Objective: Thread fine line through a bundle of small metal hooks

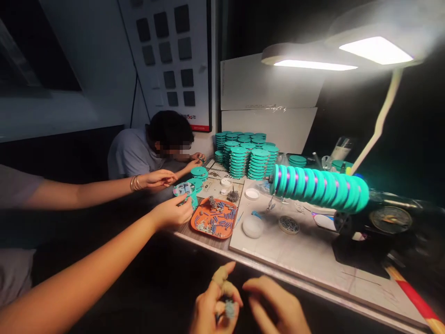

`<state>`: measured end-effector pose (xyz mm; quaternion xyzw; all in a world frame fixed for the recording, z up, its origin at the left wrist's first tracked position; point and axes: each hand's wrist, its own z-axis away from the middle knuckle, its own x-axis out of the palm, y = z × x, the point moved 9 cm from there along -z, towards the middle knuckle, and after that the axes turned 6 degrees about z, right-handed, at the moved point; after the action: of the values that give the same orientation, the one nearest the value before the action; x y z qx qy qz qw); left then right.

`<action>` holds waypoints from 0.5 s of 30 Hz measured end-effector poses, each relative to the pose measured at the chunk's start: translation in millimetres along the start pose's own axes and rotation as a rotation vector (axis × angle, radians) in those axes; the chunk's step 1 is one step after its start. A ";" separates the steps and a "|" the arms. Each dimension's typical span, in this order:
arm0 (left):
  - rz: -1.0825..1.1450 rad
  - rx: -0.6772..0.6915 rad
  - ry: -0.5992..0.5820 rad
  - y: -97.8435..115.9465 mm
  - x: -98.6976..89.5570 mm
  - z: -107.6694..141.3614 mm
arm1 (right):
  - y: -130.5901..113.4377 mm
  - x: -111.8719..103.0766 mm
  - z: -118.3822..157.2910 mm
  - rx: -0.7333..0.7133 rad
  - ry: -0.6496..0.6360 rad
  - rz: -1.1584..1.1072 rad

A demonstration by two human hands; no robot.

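At the bottom of the head view, my left hand [217, 301] has its fingers curled around a small grey-green clump [229, 308], too blurred to name. A pale covering wraps one of its fingers. Just to its right, my right hand [278, 306] is slightly blurred, its bent fingers apart and nothing visible between them. Both hands are below the table's front edge. Beyond them lies an orange tray [222, 234] with many small blue and silver pins and a spiky metal cluster [212, 202]. A round white lump [252, 227] and a dish of small metal parts [289, 225] lie nearby.
A co-worker's arms reach in from the left, one hand [175, 213] near the tray. Another person [153, 144] bends over the table's far end. Stacks of teal discs [239, 162] stand behind. At right, a machine [389, 222] carries a row of teal discs [320, 188] under lamps.
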<state>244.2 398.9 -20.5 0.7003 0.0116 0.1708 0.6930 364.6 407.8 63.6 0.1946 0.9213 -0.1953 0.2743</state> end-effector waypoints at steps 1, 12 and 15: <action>-0.039 0.008 0.005 4.3 -7.2 -2.1 | 8.5 -8.0 -4.8 0.079 0.001 -0.071; -0.189 0.231 0.145 75.8 -231.7 23.5 | 3.9 9.3 -19.8 -0.007 -0.266 0.036; -0.140 0.218 0.167 60.7 -211.2 32.9 | -1.3 17.2 -17.1 -0.059 -0.277 0.140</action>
<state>40.3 311.2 -7.8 0.7524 0.1366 0.1773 0.6196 343.3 419.0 67.2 0.2216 0.8641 -0.1733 0.4173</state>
